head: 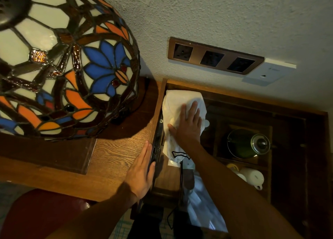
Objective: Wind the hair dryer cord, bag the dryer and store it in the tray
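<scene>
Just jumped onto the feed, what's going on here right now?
A person is stowing a white drawstring bag in a dark wooden tray below the wall sockets. The right hand lies flat on the bag, pressing it down. The left hand rests open on the wooden desk at its edge. The bag's black cord trails down toward the floor.

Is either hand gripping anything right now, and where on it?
Nothing is gripped. The right hand lies flat, fingers spread, on the middle of the white bag in the tray. The left hand rests flat on the desk edge.
</scene>
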